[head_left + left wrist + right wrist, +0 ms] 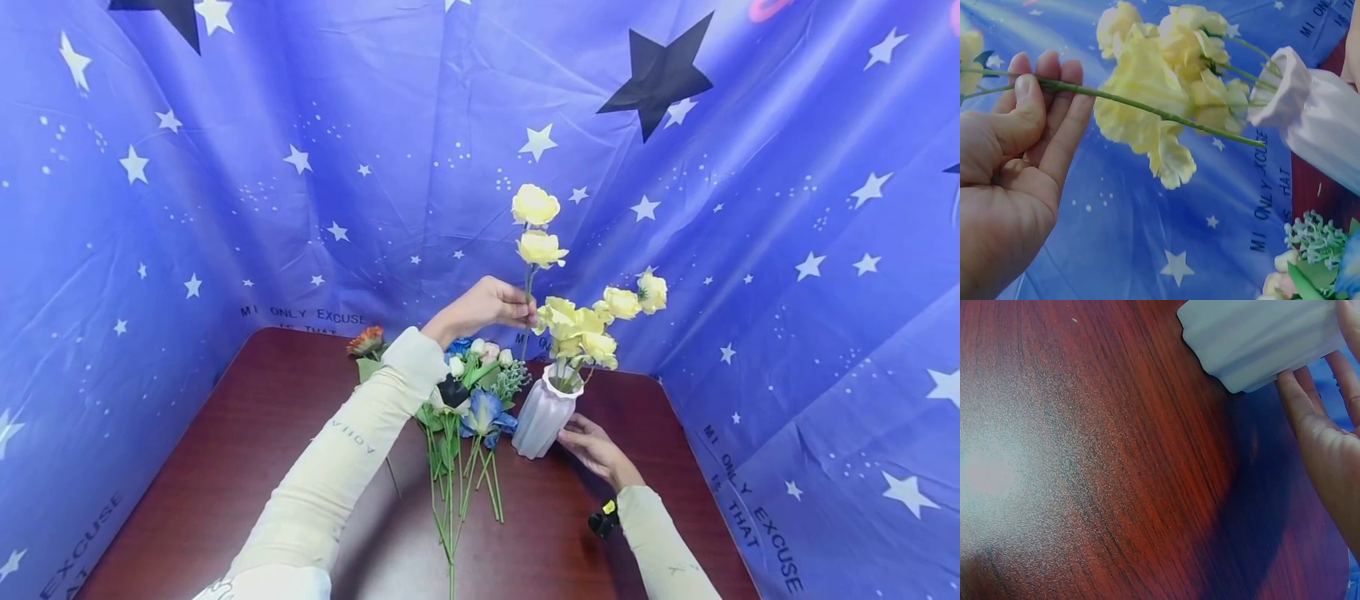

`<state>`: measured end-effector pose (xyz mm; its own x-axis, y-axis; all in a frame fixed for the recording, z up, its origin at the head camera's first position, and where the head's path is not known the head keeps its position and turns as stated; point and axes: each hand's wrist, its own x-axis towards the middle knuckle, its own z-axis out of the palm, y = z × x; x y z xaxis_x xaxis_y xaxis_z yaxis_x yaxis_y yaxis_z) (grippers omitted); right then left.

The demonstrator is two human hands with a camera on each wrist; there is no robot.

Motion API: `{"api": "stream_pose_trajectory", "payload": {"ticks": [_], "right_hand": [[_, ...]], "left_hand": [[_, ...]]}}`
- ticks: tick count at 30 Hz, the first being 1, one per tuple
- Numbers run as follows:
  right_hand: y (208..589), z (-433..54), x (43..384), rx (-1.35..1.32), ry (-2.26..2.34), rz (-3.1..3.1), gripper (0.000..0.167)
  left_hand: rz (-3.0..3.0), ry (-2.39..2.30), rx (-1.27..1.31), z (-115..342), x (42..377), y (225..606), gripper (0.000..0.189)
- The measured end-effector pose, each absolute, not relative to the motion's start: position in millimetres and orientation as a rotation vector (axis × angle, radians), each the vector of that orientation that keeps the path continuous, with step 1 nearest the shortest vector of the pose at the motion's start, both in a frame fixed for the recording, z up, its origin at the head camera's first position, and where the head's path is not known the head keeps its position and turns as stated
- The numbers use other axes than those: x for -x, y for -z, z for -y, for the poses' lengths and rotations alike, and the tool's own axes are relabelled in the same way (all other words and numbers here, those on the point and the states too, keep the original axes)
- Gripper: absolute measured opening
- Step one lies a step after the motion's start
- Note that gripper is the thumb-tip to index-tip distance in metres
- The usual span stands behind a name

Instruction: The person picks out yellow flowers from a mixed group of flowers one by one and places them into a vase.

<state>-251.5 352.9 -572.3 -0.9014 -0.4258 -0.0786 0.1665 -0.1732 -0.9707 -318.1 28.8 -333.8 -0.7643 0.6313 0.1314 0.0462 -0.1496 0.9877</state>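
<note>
My left hand (491,305) pinches a yellow artificial flower (540,248) by its green stem, between thumb and fingers. The blooms rise above the hand; in the left wrist view the bare stem (1166,115) ends in the air close to the vase mouth. A pale, ribbed vase (544,417) stands on the table with several yellow flowers (573,321) leaning out of its scalloped opening. Low on the vase's right side, my right hand (596,450) holds it, thumb and fingers at its wall in the right wrist view (1322,419).
Left of the vase lies a bunch of blue, white and pink flowers (483,412), long green stems pointing towards me. An orange flower (366,342) lies farther left, partly behind my sleeve. A small black object (602,523) is by my right forearm. Blue star-patterned cloth (420,167) surrounds the brown table (555,533).
</note>
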Motion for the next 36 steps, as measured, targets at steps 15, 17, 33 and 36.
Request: {"api": "stream_pose_trajectory", "payload": {"ticks": [15,17,33,36], "right_hand": [[554,-346,250,0.202,2.133,-1.650,0.039],[559,-348,251,0.206,2.138,-1.656,0.040],[569,-354,250,0.317,2.111,-1.685,0.037],[569,-353,252,0.318,2.118,-1.673,0.038]], "left_hand": [[-1.674,-2.168,-0.710,-62,302,330,0.021],[-1.697,-2.160,-0.718,-68,301,334,0.021],[-1.795,-2.159,-0.718,-91,296,350,0.019],[-1.829,-2.162,-0.716,-93,295,353,0.019]]}}
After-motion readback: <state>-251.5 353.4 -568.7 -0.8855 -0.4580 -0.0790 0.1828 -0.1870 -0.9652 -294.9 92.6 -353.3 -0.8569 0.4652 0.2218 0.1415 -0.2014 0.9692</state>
